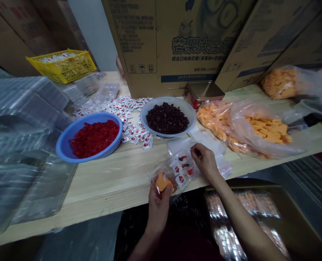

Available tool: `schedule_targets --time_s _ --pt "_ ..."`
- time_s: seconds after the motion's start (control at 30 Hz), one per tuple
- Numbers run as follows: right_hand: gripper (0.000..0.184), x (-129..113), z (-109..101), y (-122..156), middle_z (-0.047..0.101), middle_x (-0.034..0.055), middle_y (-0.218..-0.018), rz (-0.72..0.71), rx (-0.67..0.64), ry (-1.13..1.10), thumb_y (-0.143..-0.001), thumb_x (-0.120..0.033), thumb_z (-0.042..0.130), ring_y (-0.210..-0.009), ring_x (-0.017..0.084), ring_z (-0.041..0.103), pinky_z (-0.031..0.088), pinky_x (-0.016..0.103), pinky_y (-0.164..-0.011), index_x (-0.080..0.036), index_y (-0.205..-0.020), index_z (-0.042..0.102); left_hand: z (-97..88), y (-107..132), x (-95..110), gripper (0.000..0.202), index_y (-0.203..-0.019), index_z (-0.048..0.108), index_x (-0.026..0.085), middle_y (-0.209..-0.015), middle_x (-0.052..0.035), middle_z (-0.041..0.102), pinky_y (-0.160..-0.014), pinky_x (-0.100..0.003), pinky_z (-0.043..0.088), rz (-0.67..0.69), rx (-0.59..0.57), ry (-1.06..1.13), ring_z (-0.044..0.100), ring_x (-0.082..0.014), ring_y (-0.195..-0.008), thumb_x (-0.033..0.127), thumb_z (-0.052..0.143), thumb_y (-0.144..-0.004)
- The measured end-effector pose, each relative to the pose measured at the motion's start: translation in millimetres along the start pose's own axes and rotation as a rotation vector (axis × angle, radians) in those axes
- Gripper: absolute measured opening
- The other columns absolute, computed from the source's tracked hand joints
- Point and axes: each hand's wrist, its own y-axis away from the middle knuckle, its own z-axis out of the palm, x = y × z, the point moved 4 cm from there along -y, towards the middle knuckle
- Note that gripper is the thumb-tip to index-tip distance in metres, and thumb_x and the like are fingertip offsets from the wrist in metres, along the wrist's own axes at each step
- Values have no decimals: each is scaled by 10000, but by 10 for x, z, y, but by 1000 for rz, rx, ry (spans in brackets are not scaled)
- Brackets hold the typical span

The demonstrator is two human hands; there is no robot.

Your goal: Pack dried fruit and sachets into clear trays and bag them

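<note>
My left hand grips a clear plastic package with orange pieces in it, at the front edge of the table. My right hand is closed in a pinch above the clear bags; what its fingertips hold, if anything, I cannot make out. Between the hands lie small white printed sachets and a few red pieces and dark pieces. Behind them stands a pale bowl of dark pieces. Farther left is a blue bowl of red pieces.
Many sachets are scattered behind the bowls. Bags of orange pieces lie right, near a tin. Clear plastic trays and a yellow basket stand left. Cartons rise behind; a box of packed goods sits below.
</note>
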Motion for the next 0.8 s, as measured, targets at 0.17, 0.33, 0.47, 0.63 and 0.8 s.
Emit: schedule_targets --time_s 0.17,0.33,0.47,0.63,0.8 --pt "98 -9 -132 -113 574 1 -699 11 -56 11 -848 -234 561 -639 148 531 372 264 -629 -193 -769 603 -128 27 155 603 -1384 448 251 -1238 -95 680 -1049 -386 471 65 98 93 675 -211 -1093 369 712 -854" --pt "99 -99 -128 -171 588 15 -733 -41 -152 -18 -805 -208 582 -656 142 536 385 263 -632 -184 -712 605 -210 111 328 623 -1396 440 262 -1210 -89 689 -1013 -354 501 141 197 168 691 -207 -1066 355 724 -849" --pt "118 -77 -49 -184 594 -1 -647 55 -190 -76 -786 -240 594 -601 133 523 381 259 -605 -181 -685 611 -211 221 339 661 -1409 437 259 -1245 -101 671 -997 -350 516 148 229 141 684 -220 -1087 371 740 -832" --pt "179 23 102 -141 563 -9 -608 110 -224 -193 -762 -313 597 -582 124 481 356 249 -567 -183 -641 572 -116 317 231 612 -1359 494 226 -1202 -98 684 -986 -356 526 111 210 52 686 -222 -1059 411 731 -825" --pt "184 79 274 -16 513 -23 -580 181 -212 -306 -722 -340 578 -557 120 444 336 241 -532 -196 -622 524 -115 309 13 584 -1310 525 212 -1211 -96 681 -1034 -360 491 105 211 -62 673 -224 -1087 425 739 -811"
